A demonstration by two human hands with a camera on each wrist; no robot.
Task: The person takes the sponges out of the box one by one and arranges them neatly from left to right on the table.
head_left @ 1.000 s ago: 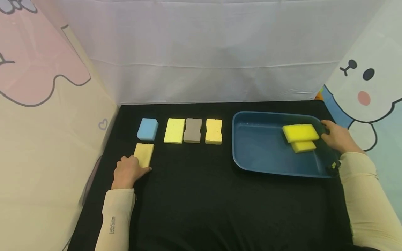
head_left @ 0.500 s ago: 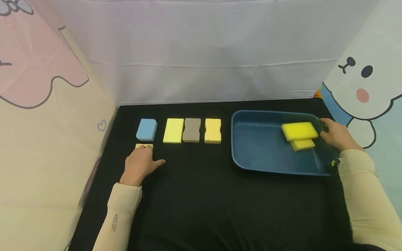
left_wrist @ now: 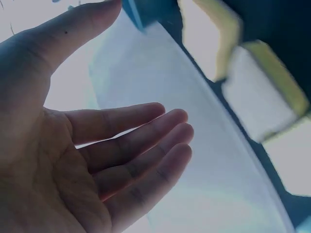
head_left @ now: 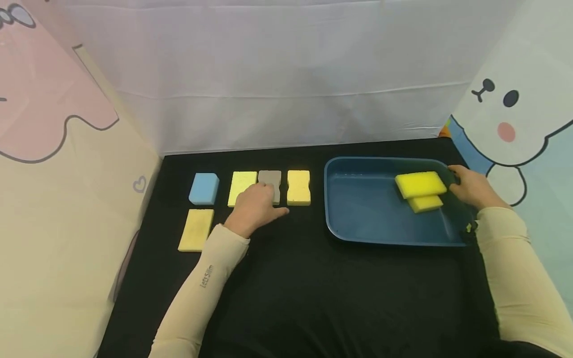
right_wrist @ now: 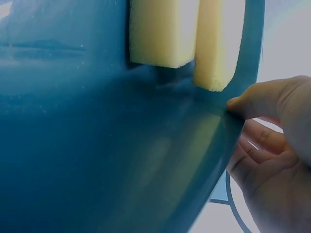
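Note:
My left hand is over the near side of the pale yellow sponge and the grey sponge, partly covering both. In the left wrist view its fingers reach out fairly straight with the thumb apart, and the palm holds nothing. A wavy-edged yellow sponge lies just right of the grey one. At the right, my right hand pinches the rim of a blue plastic tray, thumb inside and fingers outside. Within that tray a bright yellow sponge lies partly over another yellow sponge.
A blue sponge lies at the back left of the black-covered table, with a flat yellow sponge nearer the front. White cloth hangs behind the table. Printed cloth panels flank both sides.
My left hand has left the flat yellow sponge at the left and moved right and forward to the grey sponge. The right hand keeps its hold on the tray rim. The view shifts slightly.

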